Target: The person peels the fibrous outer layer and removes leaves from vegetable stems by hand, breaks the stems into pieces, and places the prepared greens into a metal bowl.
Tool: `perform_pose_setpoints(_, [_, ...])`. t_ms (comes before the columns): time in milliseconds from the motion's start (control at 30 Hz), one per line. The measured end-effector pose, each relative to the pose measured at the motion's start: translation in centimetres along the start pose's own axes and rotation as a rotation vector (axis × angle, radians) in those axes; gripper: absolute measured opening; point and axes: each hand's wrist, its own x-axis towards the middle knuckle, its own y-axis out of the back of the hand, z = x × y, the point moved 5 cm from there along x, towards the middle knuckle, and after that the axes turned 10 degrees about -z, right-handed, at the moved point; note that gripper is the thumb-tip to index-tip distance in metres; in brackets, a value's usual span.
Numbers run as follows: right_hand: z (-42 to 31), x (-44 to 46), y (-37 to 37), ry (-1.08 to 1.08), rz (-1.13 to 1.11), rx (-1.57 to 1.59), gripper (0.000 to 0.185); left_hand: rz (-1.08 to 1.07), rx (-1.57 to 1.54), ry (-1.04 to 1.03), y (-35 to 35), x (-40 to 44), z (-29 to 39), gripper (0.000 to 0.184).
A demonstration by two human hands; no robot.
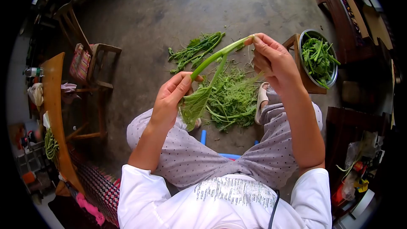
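Observation:
A thick green leafy stem stretches between my two hands above the floor. My left hand grips its lower end, where a broad leaf hangs down. At the other end, my right hand pinches the pale tip with thumb and forefinger. Thin pale strands hang below the right fingers. Beneath my hands lies a pile of stringy green peelings and leaves on the floor between my feet. Just beyond it rests a bunch of whole green stems.
On the right, a metal bowl of cut green stems stands on a wooden stool. A wooden chair and a wooden table with a bottle are on the left. Dark wooden furniture stands at upper right.

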Motion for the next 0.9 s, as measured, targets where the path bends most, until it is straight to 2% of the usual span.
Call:
perform_pose_setpoints(67, [-0.2,-0.2,0.6,-0.012,0.03,0.048,0.02,0.041,-0.032,-0.004,-0.1,-0.1,-0.1,0.026])
perform_pose_setpoints(133, [0.2,0.1,0.4,0.06,-0.148,0.305,0.021,-0.003,0.004,0.01,0.1,-0.3,-0.4,0.025])
perform_pose_setpoints(267, [0.3,0.2,0.1,0.115,-0.012,0.387,0.018,-0.041,-0.003,0.003,-0.2,-0.1,-0.8,0.023])
perform_pose_setpoints(367, [-0.6,0.1,-1.5,0.079,-0.243,0.497,0.014,-0.049,0.018,-0.024,-0.3,0.0,-0.9,0.023])
perform_pose_setpoints(467, [-0.1,0.5,-0.8,0.174,-0.239,0.415,0.015,-0.039,0.049,0.011,-0.4,0.0,-0.8,0.022])
perform_pose_setpoints(500, [-0.4,0.7,-0.4,0.177,-0.232,0.413,0.015,-0.101,0.039,0.036,-0.2,-0.2,-0.9,0.021])
perform_pose_setpoints(533, [-1.3,0.9,0.8,0.268,-0.159,0.441,0.015,-0.163,0.031,0.059,-0.4,-0.2,-1.1,0.02])
perform_pose_setpoints(567, [-2.1,0.8,1.9,0.358,-0.086,0.468,0.015,-0.168,0.029,0.059,-0.6,-0.2,-1.1,0.02])
perform_pose_setpoints(633, [-3.6,0.5,3.5,0.377,-0.068,0.474,0.015,-0.071,0.041,0.02,-0.5,-0.3,-0.8,0.019])
perform_pose_setpoints(733, [-5.4,-0.6,5.7,0.423,-0.024,0.496,0.016,-0.082,0.04,-0.021,-0.4,-0.4,-0.6,0.02])
perform_pose_setpoints(800, [-7.7,-1.7,9.0,0.644,0.067,0.446,0.02,-0.085,0.02,-0.038,-0.2,-0.6,-0.2,0.019])
perform_pose_setpoints(867, [-9.8,-3.3,11.3,0.767,0.156,0.513,0.018,-0.086,0.001,-0.06,0.4,-0.8,-0.1,0.019])
perform_pose_setpoints(900, [-10.8,-4.1,12.0,0.809,0.122,0.535,0.017,-0.092,0.005,-0.1,0.9,-0.8,-0.4,0.019])
